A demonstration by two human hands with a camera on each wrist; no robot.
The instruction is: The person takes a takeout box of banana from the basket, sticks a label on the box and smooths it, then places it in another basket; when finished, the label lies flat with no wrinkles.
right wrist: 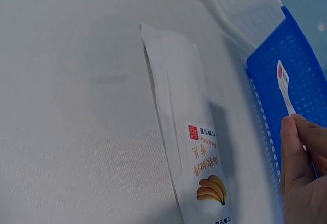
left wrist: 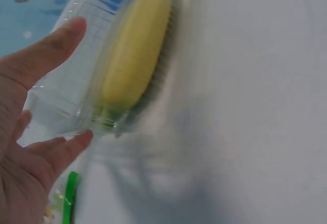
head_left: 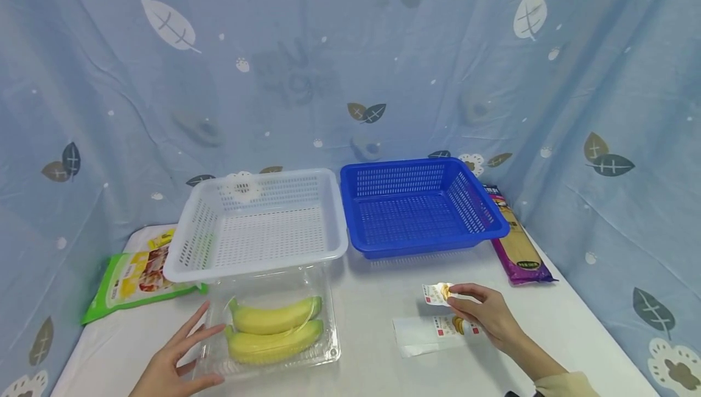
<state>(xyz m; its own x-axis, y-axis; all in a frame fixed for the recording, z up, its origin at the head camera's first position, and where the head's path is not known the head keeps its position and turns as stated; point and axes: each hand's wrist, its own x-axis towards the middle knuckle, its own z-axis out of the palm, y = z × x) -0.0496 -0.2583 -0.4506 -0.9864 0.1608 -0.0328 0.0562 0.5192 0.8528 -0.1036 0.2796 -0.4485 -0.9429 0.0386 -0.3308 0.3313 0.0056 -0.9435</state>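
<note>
Pinching the label near the sheet, your right hand was apparently mid-labelling; your left hand, fingers spread, stood at the left edge of the box. Sticking likely called for steadying the box.

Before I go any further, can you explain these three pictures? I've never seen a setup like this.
No machine here: somebody works bare-handed, wearing cameras. The wide picture comes from the head camera; the other two come from the wrist cameras. The right hand pinches a small printed label near a white strip bearing a banana label. The left hand, spread open, is at the edge of a clear container with two bananas inside. Also on the white table are a white basket, a blue basket, a green bag and a purple-edged packet.
</note>
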